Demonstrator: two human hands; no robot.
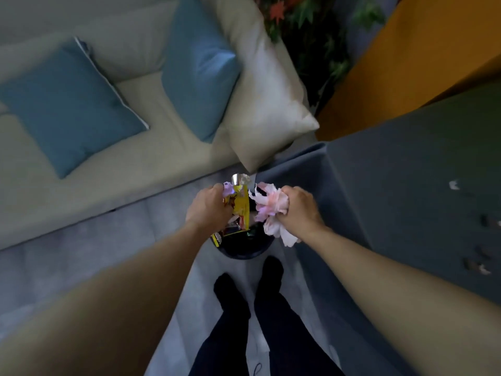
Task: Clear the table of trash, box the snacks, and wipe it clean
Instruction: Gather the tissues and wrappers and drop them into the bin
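Crumpled yellow snack wrappers [240, 204] with a silvery foil lining are bunched in the left hand [208, 208], whose fingers are curled tight round them. The right hand [299, 207] grips a wad of pale pink and white tissue paper [269, 210], fingers closed on it the same way. Both bundles hang just above the dark round waste bin [244, 252], which stands on the grey floor [81, 240] right in front of the person's black-socked feet [227, 286]. To the right of the bin is the desk [406, 185], draped in grey cloth, with a few small scraps [454, 185] on it. To the left runs a cream sofa [135, 169] carrying blue cushions [67, 104] and one cream cushion [265, 99].
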